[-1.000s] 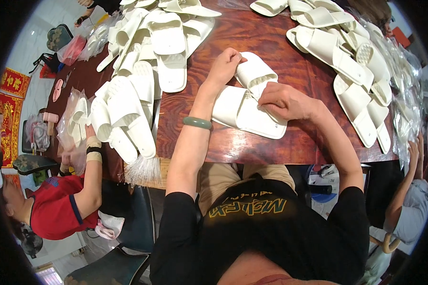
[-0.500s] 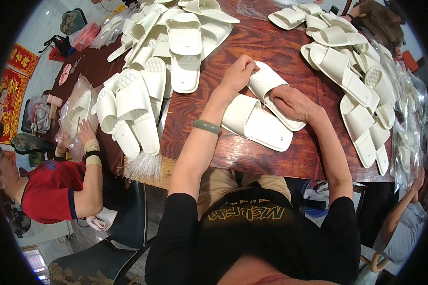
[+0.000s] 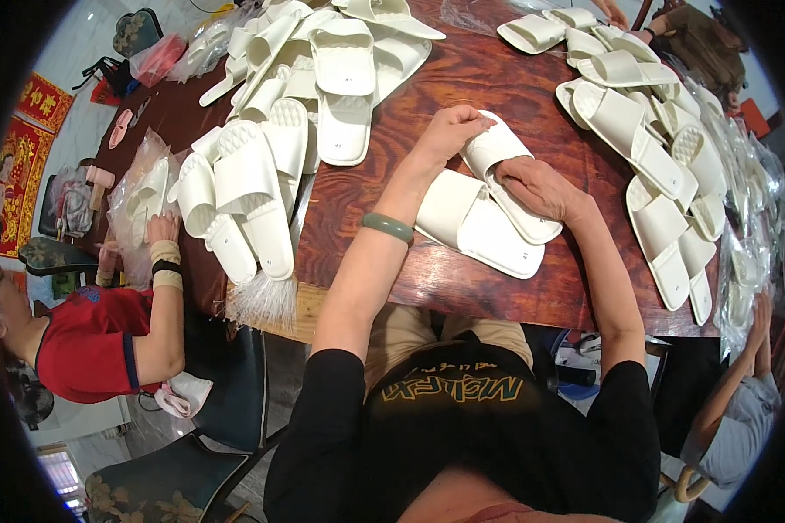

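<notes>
In front of me on the table, two white slippers lie side by side, partly overlapping. My left hand is closed in a pinch at the toe edge of the upper slipper; what sits between the fingertips is too small to make out. The fingers of my right hand are tucked under that slipper's strap and curled, so they are hidden. Below it rests the lower slipper, strap toward my left forearm and heel toward the right, with neither hand gripping it.
A heap of white slippers covers the table's left side, another pile the right. Thin clear strands hang at the table's left front edge. A red-sleeved co-worker handles a bagged slipper at left; another person sits at right.
My left hand has shifted slightly right at the slipper's toe, and both slippers have moved a little right. My right hand stays in the strap. The co-worker's hand at left has drawn closed.
</notes>
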Demonstrator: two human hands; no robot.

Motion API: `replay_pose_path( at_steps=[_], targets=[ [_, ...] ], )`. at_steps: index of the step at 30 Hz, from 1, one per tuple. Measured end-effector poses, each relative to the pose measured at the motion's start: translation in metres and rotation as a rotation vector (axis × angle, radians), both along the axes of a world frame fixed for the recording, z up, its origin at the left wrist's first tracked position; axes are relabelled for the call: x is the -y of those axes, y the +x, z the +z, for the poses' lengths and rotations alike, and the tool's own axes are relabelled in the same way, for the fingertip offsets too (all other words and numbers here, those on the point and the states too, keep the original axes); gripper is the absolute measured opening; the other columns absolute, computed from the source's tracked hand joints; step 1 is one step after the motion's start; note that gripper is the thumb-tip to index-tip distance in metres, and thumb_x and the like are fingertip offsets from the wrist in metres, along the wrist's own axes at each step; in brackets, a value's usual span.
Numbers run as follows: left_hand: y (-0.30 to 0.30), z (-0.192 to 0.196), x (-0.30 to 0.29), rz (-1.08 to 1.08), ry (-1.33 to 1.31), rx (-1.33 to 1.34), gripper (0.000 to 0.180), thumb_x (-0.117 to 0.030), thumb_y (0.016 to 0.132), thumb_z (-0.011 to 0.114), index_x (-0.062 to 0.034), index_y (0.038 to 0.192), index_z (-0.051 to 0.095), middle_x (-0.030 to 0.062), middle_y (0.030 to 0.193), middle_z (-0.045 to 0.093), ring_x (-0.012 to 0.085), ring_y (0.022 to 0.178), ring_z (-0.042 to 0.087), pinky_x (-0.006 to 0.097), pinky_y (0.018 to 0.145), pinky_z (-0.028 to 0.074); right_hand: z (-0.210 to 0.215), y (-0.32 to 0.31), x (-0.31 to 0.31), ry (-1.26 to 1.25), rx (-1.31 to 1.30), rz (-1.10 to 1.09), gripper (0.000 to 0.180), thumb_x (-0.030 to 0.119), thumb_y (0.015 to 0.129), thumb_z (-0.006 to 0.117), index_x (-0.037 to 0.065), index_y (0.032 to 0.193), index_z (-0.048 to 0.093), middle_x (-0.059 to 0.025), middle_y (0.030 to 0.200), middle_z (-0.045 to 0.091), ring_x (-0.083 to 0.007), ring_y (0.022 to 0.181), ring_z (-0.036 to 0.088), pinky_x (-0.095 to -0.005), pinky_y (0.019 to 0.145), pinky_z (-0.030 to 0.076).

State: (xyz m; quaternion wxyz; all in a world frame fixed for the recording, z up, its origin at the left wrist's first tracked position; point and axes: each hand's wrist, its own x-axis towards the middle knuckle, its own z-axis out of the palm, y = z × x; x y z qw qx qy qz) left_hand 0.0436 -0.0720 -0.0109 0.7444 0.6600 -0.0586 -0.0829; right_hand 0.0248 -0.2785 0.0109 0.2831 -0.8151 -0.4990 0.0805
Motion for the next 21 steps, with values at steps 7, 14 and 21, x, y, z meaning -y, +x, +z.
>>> replay_pose_path(
  at_steps=[7,14,21],
  targets=[
    [-0.001,-0.012,-0.003,0.131,0.031,0.116,0.014,-0.010,0.084,0.060,0.0023,0.090,0.064,0.0041,0.084,0.063,0.0091,0.074,0.057,0.022,0.065,0.045,0.005,-0.009,0.005,0.218,0.273,0.058,0.017,0.013,0.076,0.059,0.002,0.089,0.058,-0.0137,0.088,0.061,-0.0329,0.081,0.059,-0.0388,0.071,0.048],
    [-0.006,-0.007,-0.005,0.187,0.053,0.274,0.012,-0.008,0.084,0.061,0.0017,0.091,0.064,0.0032,0.081,0.064,0.0080,0.073,0.057,0.021,0.065,0.045,0.022,0.012,-0.010,0.497,0.128,-0.119,0.028,0.011,0.071,0.060,0.000,0.097,0.059,-0.0129,0.092,0.061,-0.0235,0.087,0.060,-0.0307,0.078,0.047],
    [-0.020,0.014,-0.007,0.196,-0.096,0.280,0.011,-0.007,0.086,0.059,0.0000,0.092,0.064,0.0040,0.088,0.066,0.0078,0.076,0.058,0.020,0.070,0.046,0.007,0.036,-0.043,0.657,-0.528,-0.339,0.029,0.016,0.085,0.060,-0.001,0.108,0.058,-0.0055,0.100,0.062,-0.0107,0.093,0.057,-0.0242,0.083,0.044]
  ],
)
